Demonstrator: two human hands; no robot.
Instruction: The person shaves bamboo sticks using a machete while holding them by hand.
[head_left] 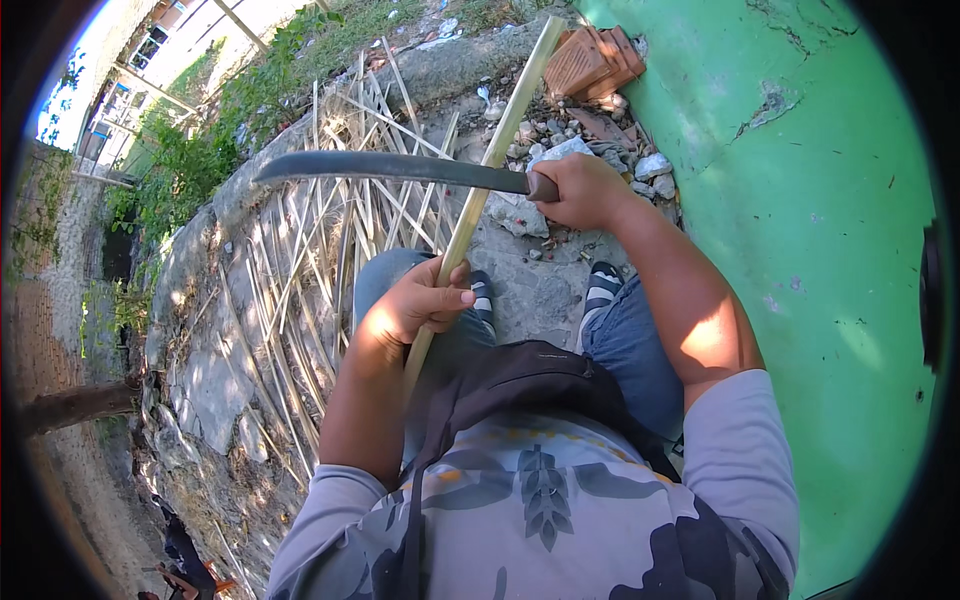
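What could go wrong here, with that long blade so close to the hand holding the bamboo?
1. The long blade lies across the bamboo strip above the left hand; a slip down the strip could cut its fingers.
2. The sandalled feet sit just below the cut.
3. Loose split strips on the ground might trip someone.

Machete (390, 167) across bamboo pole (480, 190), strips (290, 290) left.

— How are the hands set?
— Left hand (420, 300) sits low, fingers curled in a closed grip, thumb pointing right. Right hand (585, 190) reaches further forward, fist clenched, forearm bare.
— Elbows?
— Both bent, I think; the sleeves hide them.
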